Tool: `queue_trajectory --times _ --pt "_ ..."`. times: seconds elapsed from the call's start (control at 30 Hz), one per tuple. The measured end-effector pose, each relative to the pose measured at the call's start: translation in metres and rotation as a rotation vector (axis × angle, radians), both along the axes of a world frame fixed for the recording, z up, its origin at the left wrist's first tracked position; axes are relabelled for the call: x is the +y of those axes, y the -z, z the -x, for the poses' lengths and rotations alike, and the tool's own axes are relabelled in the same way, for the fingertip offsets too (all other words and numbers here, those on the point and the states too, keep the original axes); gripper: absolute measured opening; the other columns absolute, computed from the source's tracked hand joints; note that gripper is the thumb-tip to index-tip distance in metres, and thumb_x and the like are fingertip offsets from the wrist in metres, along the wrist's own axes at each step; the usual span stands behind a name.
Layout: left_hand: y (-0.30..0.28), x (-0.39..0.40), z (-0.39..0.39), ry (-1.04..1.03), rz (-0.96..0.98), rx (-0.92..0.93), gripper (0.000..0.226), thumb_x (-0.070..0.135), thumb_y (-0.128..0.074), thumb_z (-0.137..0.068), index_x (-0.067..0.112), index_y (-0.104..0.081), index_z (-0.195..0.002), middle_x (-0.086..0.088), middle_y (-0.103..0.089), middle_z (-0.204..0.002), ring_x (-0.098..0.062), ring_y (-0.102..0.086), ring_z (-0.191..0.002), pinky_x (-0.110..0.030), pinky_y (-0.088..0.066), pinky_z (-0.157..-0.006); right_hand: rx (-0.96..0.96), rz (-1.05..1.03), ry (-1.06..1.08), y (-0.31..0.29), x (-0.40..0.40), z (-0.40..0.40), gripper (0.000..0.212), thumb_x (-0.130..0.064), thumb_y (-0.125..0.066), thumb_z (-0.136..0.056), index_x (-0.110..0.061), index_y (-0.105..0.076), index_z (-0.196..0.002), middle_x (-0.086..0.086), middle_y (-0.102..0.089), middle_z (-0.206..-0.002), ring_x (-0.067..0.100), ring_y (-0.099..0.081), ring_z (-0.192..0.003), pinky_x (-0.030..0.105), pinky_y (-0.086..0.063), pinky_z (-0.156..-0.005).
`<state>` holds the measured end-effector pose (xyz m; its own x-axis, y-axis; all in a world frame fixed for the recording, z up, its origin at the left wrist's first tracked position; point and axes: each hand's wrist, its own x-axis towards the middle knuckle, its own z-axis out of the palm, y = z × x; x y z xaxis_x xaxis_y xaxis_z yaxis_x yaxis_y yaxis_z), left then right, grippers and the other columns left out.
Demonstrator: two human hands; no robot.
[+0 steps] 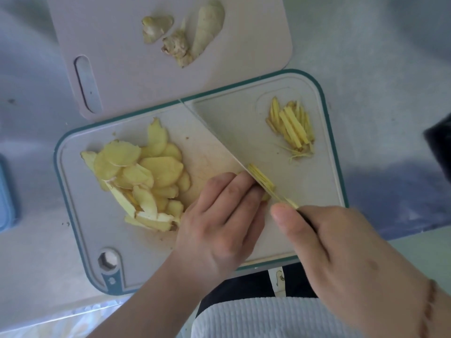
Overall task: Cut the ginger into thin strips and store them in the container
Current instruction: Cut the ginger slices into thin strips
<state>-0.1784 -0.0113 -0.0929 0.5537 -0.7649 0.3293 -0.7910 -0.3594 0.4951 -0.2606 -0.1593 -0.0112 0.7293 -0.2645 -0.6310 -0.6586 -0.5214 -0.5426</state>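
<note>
A teal-rimmed cutting board lies in front of me. On its left is a pile of yellow ginger slices. A small heap of cut ginger strips lies at its far right. My right hand grips the handle of a wide knife, whose blade slants across the board. Fresh strips cling to the blade's edge. My left hand presses its fingertips down on the ginger being cut, right beside the blade; that ginger is mostly hidden.
A second, pale board lies behind, carrying whole ginger pieces and trimmings. A blue object shows at the left edge, a dark object at the right edge. The counter is grey.
</note>
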Motion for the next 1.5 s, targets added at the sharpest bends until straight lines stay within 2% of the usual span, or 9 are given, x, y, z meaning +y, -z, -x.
queue_trajectory --times 0.17,0.3,0.47,0.63,0.8,1.07,1.2,1.37,1.5 --pt "0.000 -0.002 0.001 -0.020 0.009 -0.025 0.007 0.001 -0.073 -0.089 -0.004 -0.078 -0.092 -0.013 -0.074 -0.102 -0.031 -0.069 -0.088 -0.034 -0.054 -0.086 0.013 -0.058 0.082 -0.015 0.000 0.015 0.064 -0.084 -0.007 -0.068 -0.036 -0.049 -0.073 -0.010 -0.051 -0.050 0.007 -0.052 -0.055 0.016 -0.037 -0.053" --pt "0.000 -0.002 0.000 -0.013 0.017 -0.034 0.009 0.002 -0.072 -0.091 -0.004 -0.078 -0.093 -0.014 -0.074 -0.103 -0.030 -0.067 -0.090 -0.033 -0.053 -0.088 0.030 -0.024 0.012 -0.001 0.001 0.004 0.079 -0.083 -0.006 -0.075 -0.015 -0.041 -0.055 -0.012 -0.051 -0.051 0.010 -0.049 -0.048 0.018 -0.036 -0.048" --pt "-0.001 -0.003 0.000 -0.025 0.047 -0.022 0.011 0.002 -0.069 -0.092 -0.005 -0.077 -0.089 -0.015 -0.074 -0.099 -0.027 -0.063 -0.094 -0.032 -0.053 -0.088 -0.008 -0.020 0.026 -0.001 0.003 0.001 0.076 -0.082 -0.009 -0.076 -0.016 -0.042 -0.058 -0.012 -0.051 -0.053 0.008 -0.050 -0.053 0.019 -0.036 -0.049" --pt "0.001 -0.001 0.000 -0.037 0.031 -0.018 0.007 0.001 -0.077 -0.086 -0.004 -0.078 -0.090 -0.014 -0.074 -0.099 -0.030 -0.066 -0.091 -0.031 -0.053 -0.088 -0.002 -0.042 0.064 -0.011 0.002 0.010 0.066 -0.084 -0.009 -0.073 -0.031 -0.048 -0.070 -0.008 -0.049 -0.048 0.009 -0.049 -0.049 0.018 -0.036 -0.049" --pt "0.000 -0.003 -0.002 -0.027 0.053 -0.003 0.011 0.002 -0.069 -0.092 -0.005 -0.077 -0.089 -0.015 -0.074 -0.098 -0.029 -0.064 -0.091 -0.030 -0.052 -0.087 -0.001 -0.004 0.001 0.004 0.004 -0.010 0.076 -0.080 -0.006 -0.082 -0.018 -0.037 -0.050 -0.017 -0.051 -0.051 0.003 -0.051 -0.053 0.014 -0.039 -0.051" --pt "0.000 -0.002 -0.001 -0.034 0.031 -0.012 0.007 0.002 -0.075 -0.088 -0.004 -0.078 -0.090 -0.014 -0.074 -0.100 -0.028 -0.066 -0.091 -0.032 -0.053 -0.087 0.020 -0.036 0.082 -0.013 0.005 0.012 0.067 -0.084 -0.007 -0.070 -0.032 -0.049 -0.068 -0.009 -0.050 -0.050 0.009 -0.050 -0.053 0.018 -0.036 -0.051" --pt "0.000 -0.002 -0.001 -0.026 0.032 -0.005 0.006 0.001 -0.075 -0.088 -0.004 -0.077 -0.090 -0.014 -0.074 -0.100 -0.030 -0.066 -0.089 -0.030 -0.052 -0.087 0.002 -0.030 0.048 0.001 0.006 -0.004 0.074 -0.080 -0.011 -0.080 -0.016 -0.036 -0.053 -0.005 -0.043 -0.045 0.012 -0.042 -0.043 0.016 -0.031 -0.042" --pt "-0.001 -0.002 -0.001 -0.011 0.042 0.015 0.008 0.001 -0.072 -0.088 -0.005 -0.077 -0.088 -0.015 -0.073 -0.098 -0.032 -0.067 -0.086 -0.031 -0.052 -0.087 -0.043 -0.046 0.054 -0.001 0.002 -0.015 0.069 -0.073 -0.016 -0.086 -0.017 -0.036 -0.051 -0.005 -0.042 -0.043 0.013 -0.042 -0.042 0.015 -0.030 -0.040" --pt "0.000 0.000 -0.002 -0.014 0.025 0.024 0.008 -0.002 -0.074 -0.087 -0.004 -0.078 -0.093 -0.014 -0.074 -0.104 -0.033 -0.069 -0.088 -0.032 -0.053 -0.087 -0.002 -0.014 0.058 -0.010 0.003 0.009 0.062 -0.081 -0.013 -0.076 -0.032 -0.047 -0.059 -0.009 -0.047 -0.046 0.011 -0.046 -0.046 0.016 -0.033 -0.046"
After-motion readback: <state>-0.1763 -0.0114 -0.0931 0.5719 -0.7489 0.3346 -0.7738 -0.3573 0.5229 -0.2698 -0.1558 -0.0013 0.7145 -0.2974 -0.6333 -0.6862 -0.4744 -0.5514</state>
